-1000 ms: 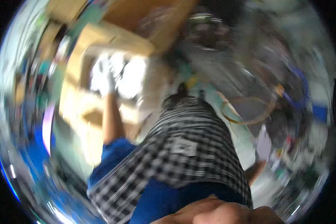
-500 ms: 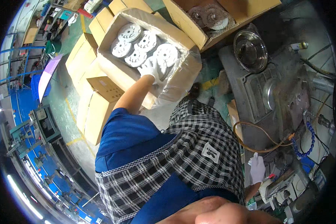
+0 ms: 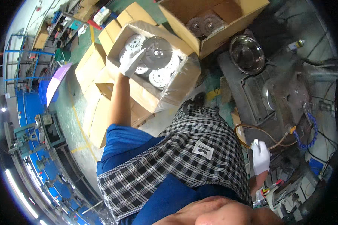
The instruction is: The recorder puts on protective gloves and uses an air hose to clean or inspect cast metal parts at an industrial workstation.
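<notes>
Shifted leftward since moments ago, my left hand point(image 3: 130, 62) pinches a grey disc point(image 3: 158, 58) above the open carton point(image 3: 182, 88); near the hose point(image 3: 237, 134), the grip of my right hand point(image 3: 260, 159) is unclear.

Strong fisheye bend at rim, corners black. Fluorescent tubes point(image 3: 21, 193) glare lower left. Pale discs point(image 3: 159, 78) near washed out; plastic liner point(image 3: 182, 77) and metal bowl point(image 3: 247, 55) catch highlights. Machine bed point(image 3: 234, 80) at right dim, murky. Checked apron point(image 3: 165, 165) fairly sharp.

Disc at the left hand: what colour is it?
The disc is grey, with a small bright spot mid-face; the head view shows it best.
</notes>
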Available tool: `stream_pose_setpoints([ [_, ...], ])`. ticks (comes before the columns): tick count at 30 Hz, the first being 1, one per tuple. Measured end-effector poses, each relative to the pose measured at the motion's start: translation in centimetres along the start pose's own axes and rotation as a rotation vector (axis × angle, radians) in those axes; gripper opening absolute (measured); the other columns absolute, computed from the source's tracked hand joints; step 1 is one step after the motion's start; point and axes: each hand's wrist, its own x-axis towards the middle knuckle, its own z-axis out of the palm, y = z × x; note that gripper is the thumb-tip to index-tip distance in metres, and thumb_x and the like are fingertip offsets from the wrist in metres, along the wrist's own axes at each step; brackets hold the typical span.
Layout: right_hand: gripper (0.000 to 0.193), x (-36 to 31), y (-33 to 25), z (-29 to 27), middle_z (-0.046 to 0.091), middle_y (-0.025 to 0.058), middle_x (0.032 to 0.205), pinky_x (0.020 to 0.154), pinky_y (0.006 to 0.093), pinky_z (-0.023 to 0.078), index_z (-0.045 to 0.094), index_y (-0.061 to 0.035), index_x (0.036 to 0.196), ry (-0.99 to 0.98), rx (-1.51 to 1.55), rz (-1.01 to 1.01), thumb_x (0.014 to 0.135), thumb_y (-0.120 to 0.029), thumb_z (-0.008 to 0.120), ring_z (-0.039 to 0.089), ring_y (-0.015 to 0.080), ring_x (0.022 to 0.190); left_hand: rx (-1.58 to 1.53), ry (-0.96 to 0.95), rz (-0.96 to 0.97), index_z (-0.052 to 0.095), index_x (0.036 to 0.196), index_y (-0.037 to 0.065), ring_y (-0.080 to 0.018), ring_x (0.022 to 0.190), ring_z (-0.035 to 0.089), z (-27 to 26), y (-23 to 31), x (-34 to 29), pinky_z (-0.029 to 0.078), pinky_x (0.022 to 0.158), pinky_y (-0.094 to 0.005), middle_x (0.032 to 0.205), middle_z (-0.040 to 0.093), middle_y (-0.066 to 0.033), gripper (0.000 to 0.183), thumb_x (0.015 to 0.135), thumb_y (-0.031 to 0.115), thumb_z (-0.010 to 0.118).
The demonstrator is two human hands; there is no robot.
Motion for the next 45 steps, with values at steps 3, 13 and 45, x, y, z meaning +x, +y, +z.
stream_pose_setpoints([
  [3,0.031,3.4,-3.9,2.6,0.07,0.0117,0.099,0.076,0.0305,0.052,0.064,-0.0022,0.124,0.078,0.319,-0.337,0.101,-0.022,0.062,0.066,0.0186,0.082,-0.226,-0.158,0.316,0.067,0.125,0.0,-0.0144,0.1,0.064,3.8,7.6,-2.1,0.051,0.086,-0.0285,0.112,0.07,-0.0045,0.034,0.1,0.023,0.061],
  [13,0.034,8.9,-10.8,2.3,0.066,0.0046,0.075,0.041,0.0208,0.043,0.061,0.0018,0.116,0.049,1.195,-0.169,0.104,-0.03,0.059,0.063,0.0111,0.051,-0.694,-0.671,0.174,0.058,0.136,-0.001,-0.0156,0.115,0.061,23.4,24.7,-7.2,0.048,0.097,-0.0279,0.129,0.065,-0.0102,0.054,0.106,0.043,0.051],
  [45,0.033,-5.5,2.6,2.1,0.073,0.0135,0.112,0.089,0.0299,0.052,0.064,0.0042,0.122,0.222,0.693,-0.015,0.1,-0.02,0.061,0.069,0.0166,0.1,0.526,-0.614,0.508,0.071,0.08,-0.004,-0.0276,0.067,0.064,39.3,34.2,-3.3,0.049,0.068,-0.0389,0.068,0.066,-0.0151,0.079,0.092,0.072,0.052],
])
